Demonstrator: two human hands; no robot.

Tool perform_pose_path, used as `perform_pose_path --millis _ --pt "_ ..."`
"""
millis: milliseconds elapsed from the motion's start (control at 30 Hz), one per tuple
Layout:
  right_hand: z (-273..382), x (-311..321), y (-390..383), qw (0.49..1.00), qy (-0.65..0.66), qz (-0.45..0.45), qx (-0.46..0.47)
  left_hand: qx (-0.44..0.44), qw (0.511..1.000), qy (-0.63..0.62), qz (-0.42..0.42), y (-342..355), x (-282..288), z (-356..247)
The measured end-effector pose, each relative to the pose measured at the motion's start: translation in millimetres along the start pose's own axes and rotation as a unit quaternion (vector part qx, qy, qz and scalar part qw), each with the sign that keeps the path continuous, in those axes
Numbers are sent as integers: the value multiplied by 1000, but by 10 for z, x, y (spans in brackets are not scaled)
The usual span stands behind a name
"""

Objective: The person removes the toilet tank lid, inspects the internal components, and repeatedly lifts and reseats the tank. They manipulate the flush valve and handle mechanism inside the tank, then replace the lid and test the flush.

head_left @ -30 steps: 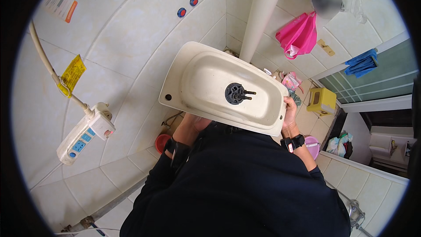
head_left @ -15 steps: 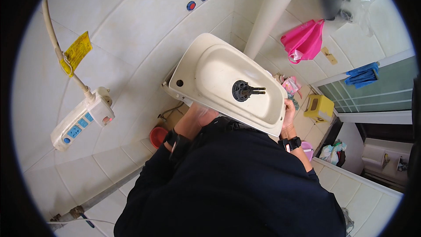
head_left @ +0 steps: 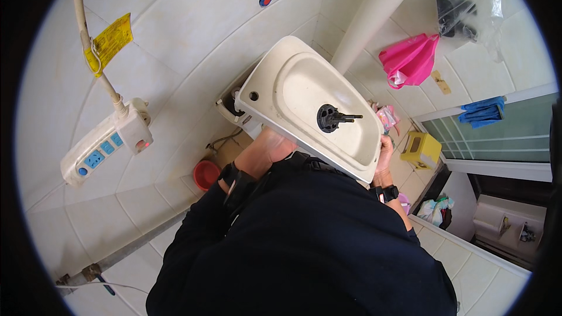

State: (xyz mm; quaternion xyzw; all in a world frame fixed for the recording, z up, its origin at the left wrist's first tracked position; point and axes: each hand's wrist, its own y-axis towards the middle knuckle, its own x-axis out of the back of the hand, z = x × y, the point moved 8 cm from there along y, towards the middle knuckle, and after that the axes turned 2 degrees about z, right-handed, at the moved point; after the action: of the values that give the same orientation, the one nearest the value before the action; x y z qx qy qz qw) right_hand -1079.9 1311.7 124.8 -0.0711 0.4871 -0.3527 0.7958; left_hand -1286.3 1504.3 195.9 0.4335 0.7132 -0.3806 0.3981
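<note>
A cream, oblong, basin-shaped plastic piece is tilted in front of my body. It has a dark round hole in its left corner, and a black round fitting with prongs stands in its hollow. My left hand supports its near edge from below, the fingertips hidden beneath. Around its right end wraps my right hand, closed on the rim. Behind the piece's left end, part of a white open-topped housing shows, with a dark inside. Black bands sit on both wrists.
A white power strip hangs by its cord at left, near a yellow tag. A red tub stands low beside the wall. To the right are a white pipe, a pink bag, a yellow stool and a blue cloth.
The cream piece has shifted slightly right and away from the white housing, uncovering more of its dark inside. My left hand remains under the near edge, my right on the right end.
</note>
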Motion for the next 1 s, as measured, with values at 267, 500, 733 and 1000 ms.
perform_pose_path --millis 267,500,733,1000 --pt "-43 20 42 1000 10 21 -17 17 999 6 -48 -24 -6 -7" --pt "-25 45 37 1000 5 -4 -14 11 998 -12 -63 -35 -21 -25" --pt "-6 30 27 1000 6 3 -14 -11 998 -36 -56 -5 16 -11" --pt "57 -19 -19 1000 -3 -10 -4 -14 998 -63 -12 -3 -36 -17"
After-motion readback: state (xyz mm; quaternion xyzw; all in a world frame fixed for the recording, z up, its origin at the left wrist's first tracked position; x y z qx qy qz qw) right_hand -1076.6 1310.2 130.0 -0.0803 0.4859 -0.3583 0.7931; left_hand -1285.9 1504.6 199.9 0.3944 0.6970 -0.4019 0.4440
